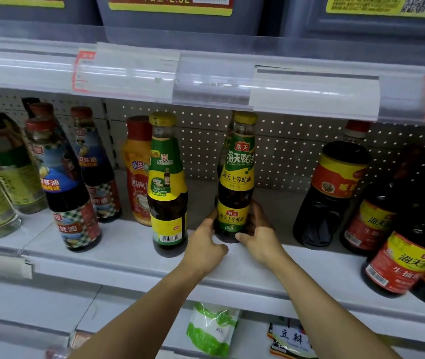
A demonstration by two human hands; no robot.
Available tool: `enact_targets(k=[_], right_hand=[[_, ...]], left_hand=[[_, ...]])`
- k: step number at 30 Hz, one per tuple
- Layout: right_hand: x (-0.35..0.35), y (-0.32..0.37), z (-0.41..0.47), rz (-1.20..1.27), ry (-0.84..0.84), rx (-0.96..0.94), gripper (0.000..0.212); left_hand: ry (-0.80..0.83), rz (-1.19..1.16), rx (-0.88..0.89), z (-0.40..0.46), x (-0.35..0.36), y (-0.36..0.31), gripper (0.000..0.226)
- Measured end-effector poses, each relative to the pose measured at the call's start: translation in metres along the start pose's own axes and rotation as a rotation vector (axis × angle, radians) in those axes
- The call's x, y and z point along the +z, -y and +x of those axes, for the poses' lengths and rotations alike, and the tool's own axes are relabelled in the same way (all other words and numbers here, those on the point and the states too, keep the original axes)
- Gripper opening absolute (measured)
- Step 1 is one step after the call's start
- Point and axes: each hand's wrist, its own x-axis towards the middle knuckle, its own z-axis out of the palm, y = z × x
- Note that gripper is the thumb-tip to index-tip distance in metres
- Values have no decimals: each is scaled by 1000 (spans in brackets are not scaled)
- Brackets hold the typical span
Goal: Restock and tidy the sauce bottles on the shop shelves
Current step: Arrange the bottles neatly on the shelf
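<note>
A dark oyster sauce bottle (236, 177) with a yellow cap and green-yellow label stands upright mid-shelf, label facing me. My left hand (206, 244) grips its base from the left, thumb up against the lower label. My right hand (259, 234) grips the base from the right, fingers curled behind the bottle. A second yellow-capped bottle (167, 182) stands just to the left with its barcode side outward. Part of another bottle shows behind the held one.
The white shelf (128, 244) carries blue-labelled oyster sauce bottles (66, 182), an orange squeeze bottle (137, 172) and pale vinegar bottles (1, 182) at left, and dark soy sauce bottles (333, 193) at right. A price rail (206, 84) overhangs above. Packets (211, 327) lie on the shelf below.
</note>
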Motion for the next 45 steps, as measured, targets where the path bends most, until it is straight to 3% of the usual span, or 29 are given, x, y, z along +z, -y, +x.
enact_targets(k=[22,24,27,29,33,36,40,45], right_hand=[[7,3,-5,-76,-25,87,86],[10,6,-13,-91,-99,124,77],[13,20,-31,-107,-296,159,36],[17,32,-44,-72,-357,124,23],[33,55,-59,-19,-226,2,25],[49,68,-55,6,-22,2,47],[71,80,-35,108,213,60,81],[88,80,-24,106,289,124,89]], left_hand=[[31,-59,-119,-21,-7,-8,81],[3,-68,-122,-33,-13,-12,78],[-39,-126,-122,-57,-25,-19,68],[-72,-147,-105,-71,-35,-20,59],[-270,-155,-47,-85,-57,-15,38],[-377,-162,-63,-88,-72,-14,40],[-285,-156,-112,-85,-84,-14,66],[-141,-149,-101,-88,-84,-14,87]])
